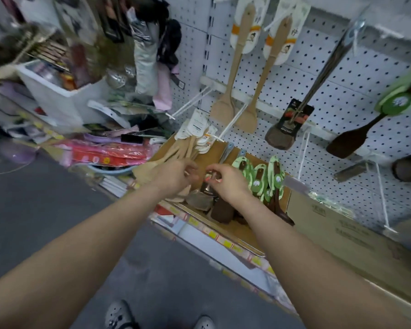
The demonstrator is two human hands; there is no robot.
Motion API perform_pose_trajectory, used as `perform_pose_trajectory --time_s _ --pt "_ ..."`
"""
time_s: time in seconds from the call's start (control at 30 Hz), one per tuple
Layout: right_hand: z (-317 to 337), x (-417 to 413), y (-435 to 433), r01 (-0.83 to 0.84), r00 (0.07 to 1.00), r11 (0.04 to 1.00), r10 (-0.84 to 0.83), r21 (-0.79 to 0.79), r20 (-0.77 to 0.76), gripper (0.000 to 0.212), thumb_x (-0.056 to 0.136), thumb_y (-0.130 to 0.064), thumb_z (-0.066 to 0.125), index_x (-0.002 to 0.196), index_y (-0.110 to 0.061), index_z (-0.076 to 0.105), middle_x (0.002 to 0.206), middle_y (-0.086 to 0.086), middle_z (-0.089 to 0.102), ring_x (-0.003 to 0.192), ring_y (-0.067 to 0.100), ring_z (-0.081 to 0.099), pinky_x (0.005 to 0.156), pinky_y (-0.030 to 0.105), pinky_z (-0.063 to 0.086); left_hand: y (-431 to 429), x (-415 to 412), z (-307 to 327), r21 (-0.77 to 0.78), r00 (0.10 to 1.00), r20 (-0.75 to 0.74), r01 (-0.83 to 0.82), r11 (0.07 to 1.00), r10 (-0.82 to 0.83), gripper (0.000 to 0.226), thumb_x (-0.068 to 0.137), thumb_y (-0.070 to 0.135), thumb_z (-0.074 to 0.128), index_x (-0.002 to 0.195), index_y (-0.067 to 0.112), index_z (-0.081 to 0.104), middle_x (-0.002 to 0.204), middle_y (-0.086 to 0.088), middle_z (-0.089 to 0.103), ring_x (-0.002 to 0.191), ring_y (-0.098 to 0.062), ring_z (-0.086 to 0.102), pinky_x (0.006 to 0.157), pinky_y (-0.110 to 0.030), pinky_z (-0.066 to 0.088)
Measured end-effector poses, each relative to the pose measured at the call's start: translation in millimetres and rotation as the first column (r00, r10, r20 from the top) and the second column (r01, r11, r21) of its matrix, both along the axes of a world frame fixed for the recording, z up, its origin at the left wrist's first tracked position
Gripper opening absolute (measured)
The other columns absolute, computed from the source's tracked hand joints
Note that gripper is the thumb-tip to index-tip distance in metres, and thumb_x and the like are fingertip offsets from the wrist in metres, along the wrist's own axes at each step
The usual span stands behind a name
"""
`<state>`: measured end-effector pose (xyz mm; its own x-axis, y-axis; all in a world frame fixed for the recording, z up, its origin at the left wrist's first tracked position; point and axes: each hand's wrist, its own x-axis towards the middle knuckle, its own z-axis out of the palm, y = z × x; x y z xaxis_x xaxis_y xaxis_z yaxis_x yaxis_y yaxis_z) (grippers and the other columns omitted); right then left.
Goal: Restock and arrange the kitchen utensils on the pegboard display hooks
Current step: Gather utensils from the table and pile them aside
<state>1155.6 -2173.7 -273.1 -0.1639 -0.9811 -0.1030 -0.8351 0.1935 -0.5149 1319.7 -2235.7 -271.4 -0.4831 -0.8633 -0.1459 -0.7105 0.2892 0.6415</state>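
Mid-frame, over the open brown cardboard box, the right hand pinches a dark brown utensil by its top. The left hand curls its fingers, grip unclear. The green oval card tags are blurred, their print unreadable.

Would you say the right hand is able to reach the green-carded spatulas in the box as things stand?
Probably yes: the green-carded spatulas stand uncovered in the box just beside the right hand, with nothing between, though it pinches a small item.
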Motion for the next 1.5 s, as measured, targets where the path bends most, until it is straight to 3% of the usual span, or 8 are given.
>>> perform_pose_trajectory --time_s 0.2,0.43,0.57,0.73,1.17,1.5 --pt "55.8 99.2 -47.0 -0.169 0.985 0.981 0.17 -0.099 -0.004 0.038 0.085 -0.023 0.069 0.122 -0.032 0.066 0.117 -0.002 0.068 0.104 0.018 0.063 0.088 0.028 0.047 -12.2 113.9 57.8 -0.11 0.976 -0.148 -0.179 0.978 0.162 0.028 0.086 0.032 0.07 0.111 0.019 0.065 0.094 0.007 0.067 0.085 -0.012 0.065 0.07 -0.026 0.048" --pt "137.9 273.0 -124.1 -0.426 0.904 0.852 0.417 -0.305 -0.098 0.04 0.084 -0.025 0.071 0.124 -0.026 0.066 0.115 0.001 0.068 0.101 0.02 0.064 0.082 0.03 0.047 -50.1 293.0 137.5 -0.297 0.9 -0.225 -0.428 0.854 0.373 0.029 0.085 0.024 0.07 0.112 0.023 0.062 0.097 0.006 0.063 0.084 -0.012 0.065 0.075 -0.032 0.053" --pt "177.9 332.2 -150.7 -0.488 0.864 0.766 0.493 -0.419 -0.104 0.039 0.085 -0.029 0.071 0.124 -0.028 0.065 0.105 -0.006 0.065 0.082 0.007 0.056 0.079 0.028 0.047 -66.3 351.5 172.1 -0.366 0.868 -0.274 -0.492 0.789 0.414 0.028 0.082 0.027 0.072 0.107 0.032 0.06 0.095 0.01 0.063 0.082 -0.009 0.063 0.075 -0.038 0.054" --pt "215.4 426.7 -200.8 -0.517 0.826 0.686 0.557 -0.512 -0.088 0.036 0.082 -0.032 0.07 0.119 -0.033 0.066 0.101 -0.01 0.067 0.08 0.01 0.062 0.081 0.036 0.052 -104.8 439.0 204.9 -0.434 0.815 -0.325 -0.579 0.69 0.48 0.03 0.08 0.028 0.073 0.107 0.033 0.061 0.094 0.014 0.061 0.081 -0.001 0.063 0.075 -0.036 0.054" --pt "219.4 556.5 -410.4 -0.611 0.743 0.62 0.664 -0.492 -0.086 0.043 0.08 -0.033 0.073 0.123 -0.035 0.065 0.108 -0.007 0.069 0.09 0.01 0.066 0.087 0.037 0.053 -281.2 564.8 216.6 -0.506 0.752 -0.28 -0.644 0.574 0.597 0.034 0.079 0.029 0.075 0.11 0.033 0.059 0.096 0.014 0.06 0.081 -0.002 0.061 0.072 -0.025 0.05" --pt "218.9 655.9 -543.6 -0.655 0.702 0.605 0.709 -0.452 -0.068 0.042 0.083 -0.028 0.071 0.125 -0.034 0.064 0.106 -0.008 0.067 0.083 0.009 0.061 0.086 0.032 0.051 -402.6 666.3 200.5 -0.515 0.69 -0.251 -0.689 0.51 0.679 0.036 0.081 0.032 0.073 0.114 0.032 0.059 0.097 0.015 0.06 0.082 -0.005 0.06 0.074 -0.029 0.053"
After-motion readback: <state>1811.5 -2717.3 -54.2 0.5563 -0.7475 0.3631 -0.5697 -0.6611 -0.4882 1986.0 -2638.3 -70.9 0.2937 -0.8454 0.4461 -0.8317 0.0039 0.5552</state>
